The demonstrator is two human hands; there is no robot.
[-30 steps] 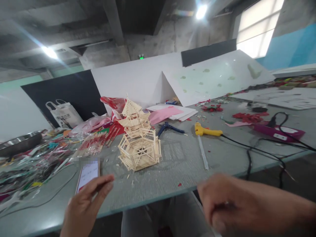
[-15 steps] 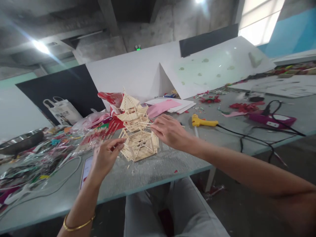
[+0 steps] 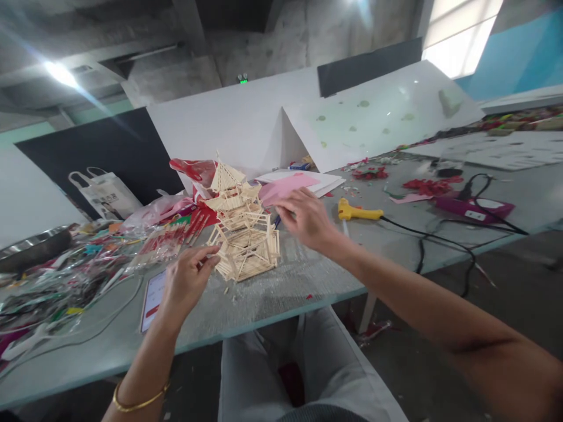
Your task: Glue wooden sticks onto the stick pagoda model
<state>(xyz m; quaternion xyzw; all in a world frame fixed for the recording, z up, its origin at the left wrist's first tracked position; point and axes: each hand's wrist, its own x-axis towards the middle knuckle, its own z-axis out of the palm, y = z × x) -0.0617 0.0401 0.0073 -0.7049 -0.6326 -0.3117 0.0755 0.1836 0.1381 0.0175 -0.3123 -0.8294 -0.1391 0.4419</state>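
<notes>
A tiered tower of thin pale wooden sticks [image 3: 248, 252] stands upright on the grey table, with a pointed roof on top. At its left side is my left hand [image 3: 189, 281], thumb and forefinger close together by the lower tier; whatever they may pinch is too small to make out. My right hand [image 3: 305, 218] hovers to the right of the tower, apart from it, with bent fingers near the thumb. Anything between those fingertips cannot be made out.
A yellow glue gun [image 3: 358, 211] lies right of my right hand, its black cord trailing near a purple power strip [image 3: 475, 209]. A phone [image 3: 152, 299], plastic-wrapped materials [image 3: 88, 281] and a metal bowl [image 3: 35, 249] are at left. Pink paper [image 3: 285, 186] lies behind.
My right hand has drawn up and away from the tower's middle tier. My left hand stays beside the tower. The whole view has shifted slightly.
</notes>
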